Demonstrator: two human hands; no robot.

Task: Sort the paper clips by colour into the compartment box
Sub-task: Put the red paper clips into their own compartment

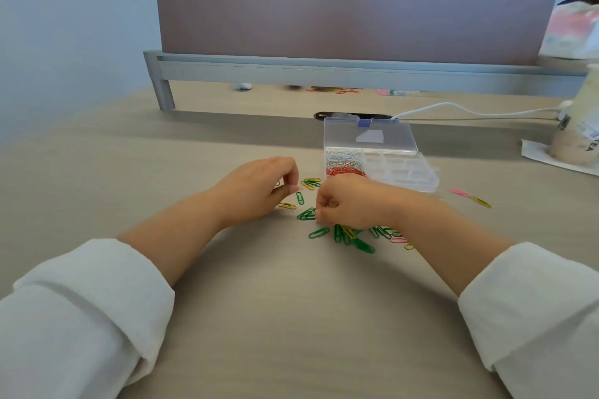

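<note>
L hand [259, 191]: rests on the surface [291, 317], left of the pile. Fingers curled, thumb near index tip. Grip: we can't tell if anything's in it.
Beside L fingertips: single green clip [300, 197] and yellow clip [287, 205], both flat on the surface.
R hand [353, 204]: fingers curled, grip closed on the end of a bunch of green clips [306, 214] that lies on the surface between our hands.
Mixed pile [353, 238]: green, yellow and pink clips, partly under our R wrist.
Box [421, 186]: clear plastic, just beyond R hand, lid [369, 136] flipped back.
Sorted so far: silver clips [342, 156] in far-left compartment, red clips [346, 171] in the one nearer us.
Strays: pink clip [459, 192] and stray yellow clip [482, 202], right of the box.
Writing: cup [577, 136] at far right shows "TEA"; the rest is too blurred to read.
</note>
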